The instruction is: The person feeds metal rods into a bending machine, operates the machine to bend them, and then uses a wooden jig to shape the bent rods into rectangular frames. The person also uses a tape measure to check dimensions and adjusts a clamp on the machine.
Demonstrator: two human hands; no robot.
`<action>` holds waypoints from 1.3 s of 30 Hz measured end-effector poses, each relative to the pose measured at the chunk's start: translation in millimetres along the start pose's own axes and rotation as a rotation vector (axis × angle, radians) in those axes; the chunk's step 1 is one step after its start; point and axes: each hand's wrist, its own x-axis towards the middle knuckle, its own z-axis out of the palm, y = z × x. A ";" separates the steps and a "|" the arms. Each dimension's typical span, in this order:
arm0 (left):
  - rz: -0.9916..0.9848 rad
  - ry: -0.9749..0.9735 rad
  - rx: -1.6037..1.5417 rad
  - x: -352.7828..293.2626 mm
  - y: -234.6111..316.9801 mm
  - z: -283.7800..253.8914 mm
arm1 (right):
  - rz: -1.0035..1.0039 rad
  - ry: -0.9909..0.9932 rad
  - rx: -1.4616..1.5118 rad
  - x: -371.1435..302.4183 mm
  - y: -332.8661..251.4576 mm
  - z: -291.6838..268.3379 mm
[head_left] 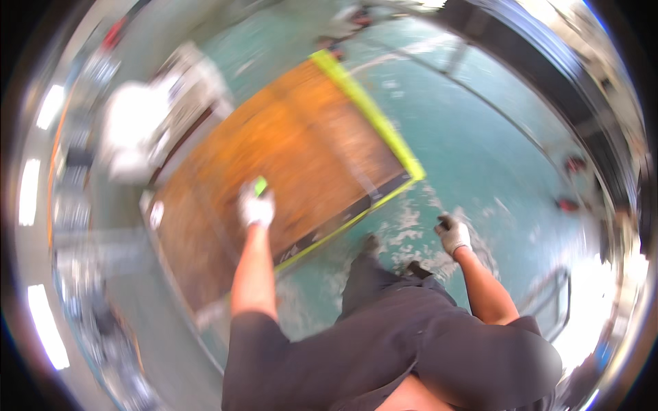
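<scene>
My left hand (257, 207), in a white glove, is over a large brown-orange board-like surface (288, 151) with yellow-green edging. A small bright green piece (260, 185) sticks out at its fingers, which look closed on it; blur hides what kind of thing it is. To the right of the board, my right hand (454, 234) hangs above the green floor, also gloved. Its fingers are curled, with a dark patch at the tips. Whether that patch is a held thing or a soiled glove is unclear.
White, bulky, blurred objects (137, 120) stand beyond the board's left side. The worn green floor (480, 151) stretches to the right. A dark long structure (548, 61) runs along the upper right, and a metal tube frame (558, 298) stands at the lower right.
</scene>
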 end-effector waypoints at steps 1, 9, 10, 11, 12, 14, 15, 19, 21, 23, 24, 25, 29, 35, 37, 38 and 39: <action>0.020 0.037 -0.032 4.5 -1.7 9.5 | 0.088 0.024 -0.051 -20.1 20.9 -15.5; -0.566 -0.159 -0.360 37.6 -14.6 78.4 | 0.924 0.392 0.177 -196.1 251.3 -30.7; -0.611 -0.128 -0.544 51.2 -60.4 84.0 | 0.949 0.299 0.182 -207.7 251.2 -30.3; -0.652 -0.125 -0.740 58.0 -63.8 87.4 | 1.007 0.267 0.234 -226.9 266.7 -18.6; -0.786 -0.158 -0.811 52.1 -55.8 85.2 | 1.022 0.281 0.207 -243.2 284.1 -2.2; -0.668 0.098 0.018 16.8 2.1 80.6 | 1.068 0.207 0.320 -261.7 301.6 -1.6; -0.480 0.121 0.114 1.0 43.6 69.3 | 1.069 0.244 0.321 -271.2 327.2 15.7; 0.032 0.110 -0.061 -22.1 137.4 89.4 | 1.012 0.188 0.417 -251.0 386.0 18.0; 0.061 -0.030 -0.597 -56.5 242.9 140.4 | 1.024 0.182 0.434 -231.5 425.2 0.4; 0.105 -0.451 -0.609 -142.7 427.5 104.5 | 1.055 0.232 0.465 -216.4 462.6 -16.2; 0.140 -0.591 -0.620 -165.1 454.1 124.3 | 1.039 0.256 0.468 -198.3 479.1 -42.1; 0.180 -0.734 -0.632 -182.7 484.9 151.1 | 1.019 0.279 0.503 -178.1 490.0 -71.7; 0.738 -0.930 -0.259 -280.9 631.0 185.0 | 0.743 0.506 0.627 -131.1 482.8 -222.9; 0.821 -1.172 0.073 -353.8 818.8 236.6 | 0.493 0.722 0.759 -139.0 553.6 -408.2; 0.881 -1.154 0.187 -360.2 879.7 272.9 | 0.494 0.815 0.775 -158.3 613.1 -449.9; 0.962 -1.058 0.145 -362.8 904.5 303.4 | 0.542 0.870 0.773 -168.2 647.6 -462.5; 0.909 -1.049 0.068 -376.2 942.0 329.3 | 0.609 0.918 0.735 -181.6 684.6 -472.4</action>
